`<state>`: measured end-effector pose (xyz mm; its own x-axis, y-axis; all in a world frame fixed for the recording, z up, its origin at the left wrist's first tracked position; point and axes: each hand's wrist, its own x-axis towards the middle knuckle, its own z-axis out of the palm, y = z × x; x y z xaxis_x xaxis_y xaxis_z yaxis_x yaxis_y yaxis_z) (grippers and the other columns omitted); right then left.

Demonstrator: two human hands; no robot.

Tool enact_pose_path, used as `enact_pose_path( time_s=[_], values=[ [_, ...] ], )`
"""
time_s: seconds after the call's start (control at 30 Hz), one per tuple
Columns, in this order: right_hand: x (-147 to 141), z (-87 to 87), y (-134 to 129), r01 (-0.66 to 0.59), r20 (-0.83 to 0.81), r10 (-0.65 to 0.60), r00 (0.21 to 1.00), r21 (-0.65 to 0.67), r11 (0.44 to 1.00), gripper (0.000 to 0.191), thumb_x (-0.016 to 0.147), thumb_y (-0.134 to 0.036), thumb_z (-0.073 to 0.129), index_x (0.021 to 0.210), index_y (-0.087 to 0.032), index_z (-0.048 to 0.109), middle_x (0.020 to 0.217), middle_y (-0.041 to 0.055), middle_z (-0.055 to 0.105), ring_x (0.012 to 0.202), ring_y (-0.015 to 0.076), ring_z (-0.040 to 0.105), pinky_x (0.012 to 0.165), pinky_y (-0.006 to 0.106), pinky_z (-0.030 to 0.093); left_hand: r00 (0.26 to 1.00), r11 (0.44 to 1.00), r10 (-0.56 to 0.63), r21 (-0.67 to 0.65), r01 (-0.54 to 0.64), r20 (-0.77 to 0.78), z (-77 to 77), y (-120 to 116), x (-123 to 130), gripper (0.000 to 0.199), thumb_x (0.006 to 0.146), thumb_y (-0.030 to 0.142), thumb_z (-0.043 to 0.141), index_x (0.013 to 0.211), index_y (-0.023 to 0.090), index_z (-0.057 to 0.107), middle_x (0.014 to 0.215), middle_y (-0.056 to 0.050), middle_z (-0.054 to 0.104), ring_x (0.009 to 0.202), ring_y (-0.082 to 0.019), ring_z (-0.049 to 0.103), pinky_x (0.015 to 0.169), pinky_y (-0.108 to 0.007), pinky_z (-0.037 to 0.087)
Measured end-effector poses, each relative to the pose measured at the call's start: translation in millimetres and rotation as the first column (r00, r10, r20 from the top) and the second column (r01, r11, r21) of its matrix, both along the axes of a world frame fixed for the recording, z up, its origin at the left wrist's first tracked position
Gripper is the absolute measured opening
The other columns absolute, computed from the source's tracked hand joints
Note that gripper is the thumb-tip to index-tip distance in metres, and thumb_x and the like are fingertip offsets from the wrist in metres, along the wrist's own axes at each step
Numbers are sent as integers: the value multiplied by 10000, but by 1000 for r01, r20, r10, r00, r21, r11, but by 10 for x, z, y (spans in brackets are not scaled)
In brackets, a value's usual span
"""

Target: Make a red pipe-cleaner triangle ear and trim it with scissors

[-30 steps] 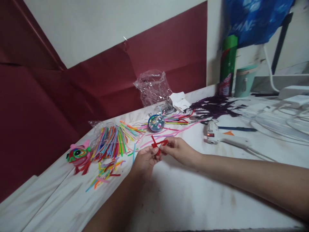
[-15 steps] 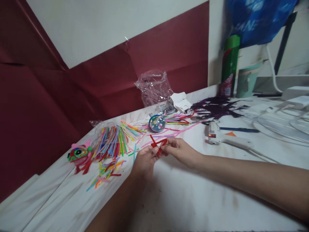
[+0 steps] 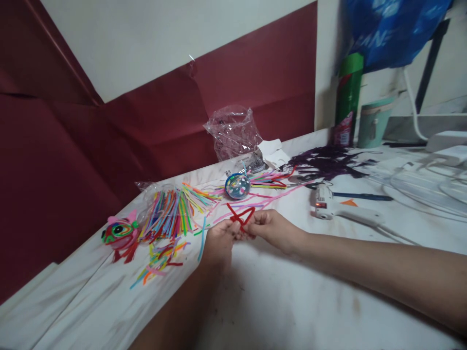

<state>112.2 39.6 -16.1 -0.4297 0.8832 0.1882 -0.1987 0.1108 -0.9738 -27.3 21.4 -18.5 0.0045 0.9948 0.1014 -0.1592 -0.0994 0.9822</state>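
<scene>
Between my two hands is a red pipe cleaner (image 3: 246, 214), bent into a small crossed, triangular shape. My left hand (image 3: 220, 237) pinches its lower left part. From the other side, my right hand (image 3: 265, 226) grips its lower right with thumb and fingers. Just beyond them sits a clear ball (image 3: 237, 186) with a blue rim and coloured dots inside. A bundle of multicoloured pipe cleaners (image 3: 170, 214) lies left of my hands in an open plastic bag. Short cut pieces (image 3: 158, 262) are scattered in front of it.
A pink and red pipe-cleaner figure (image 3: 120, 238) stands at the far left. To the right lie a white glue gun (image 3: 323, 204) with its cord and a blue stick (image 3: 365, 196). Dark purple strands (image 3: 324, 162), a green can (image 3: 349, 92) and a teal cup (image 3: 374, 124) are behind.
The red pipe cleaner's bent shape shows more fully now, its right corner clear of my right fingers. My right hand has shifted slightly lower around it.
</scene>
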Motion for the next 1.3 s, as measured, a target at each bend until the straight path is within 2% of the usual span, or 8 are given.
enact_pose_path(
  time_s=[0.2,0.33,0.47,0.53,0.67,0.87,1.1,1.3],
  values=[
    [34,-37,41,-16,137,4,991,89,996,131,652,-187,557,534,-139,587,510,-18,570,512,95,483,549,226,382,989,995,-12,97,26,-146,-51,38,-90,187,675,322,632,644,142,596,571,-7,586,579,-129,525,623,-255,396],
    [16,-27,17,-27,118,17,993,82,996,150,665,-236,587,549,-141,576,526,-13,570,518,96,487,544,226,382,998,996,-30,87,35,-58,-10,3,-53,155,670,277,634,611,149,571,539,7,570,539,-112,508,601,-246,392],
    [0,9,-8,-29,1,29,1000,40,999,115,669,-241,571,595,-153,572,585,-10,598,562,101,525,598,236,419,998,999,26,45,-28,50,43,-2,-19,200,648,280,642,549,158,519,517,20,537,509,-89,476,573,-227,386],
    [-2,20,-14,-1,-2,1,1000,20,1000,111,671,-243,559,617,-149,582,602,-4,604,566,101,527,607,240,419,996,997,56,40,-59,76,53,6,-17,211,626,281,659,542,158,509,512,27,522,513,-85,470,578,-224,389],
    [-4,3,-25,28,40,-31,999,66,997,111,654,-249,581,605,-148,583,584,-11,576,563,102,504,589,233,399,994,995,87,35,-89,62,33,7,-4,213,609,286,676,540,153,525,502,32,513,517,-85,473,580,-225,393],
    [1,-42,-62,58,60,-68,996,167,984,168,698,-273,550,570,-167,521,562,-21,527,556,104,478,569,231,378,999,997,38,71,-41,32,10,-25,15,185,632,281,665,550,150,564,511,14,553,519,-100,490,580,-240,399],
    [12,-10,-70,6,39,-14,999,206,979,179,719,-284,544,582,-176,504,584,-16,531,572,112,481,583,237,390,998,991,55,123,-49,-43,5,-41,-40,193,668,306,649,577,140,608,559,0,571,573,-111,497,611,-239,388],
    [14,-30,-35,-33,39,27,999,191,981,150,718,-270,539,611,-166,522,588,-13,532,566,107,477,582,235,391,996,996,2,84,-10,93,75,-52,-15,156,640,278,671,653,132,617,543,17,549,526,-83,465,574,-212,375]
  ],
)
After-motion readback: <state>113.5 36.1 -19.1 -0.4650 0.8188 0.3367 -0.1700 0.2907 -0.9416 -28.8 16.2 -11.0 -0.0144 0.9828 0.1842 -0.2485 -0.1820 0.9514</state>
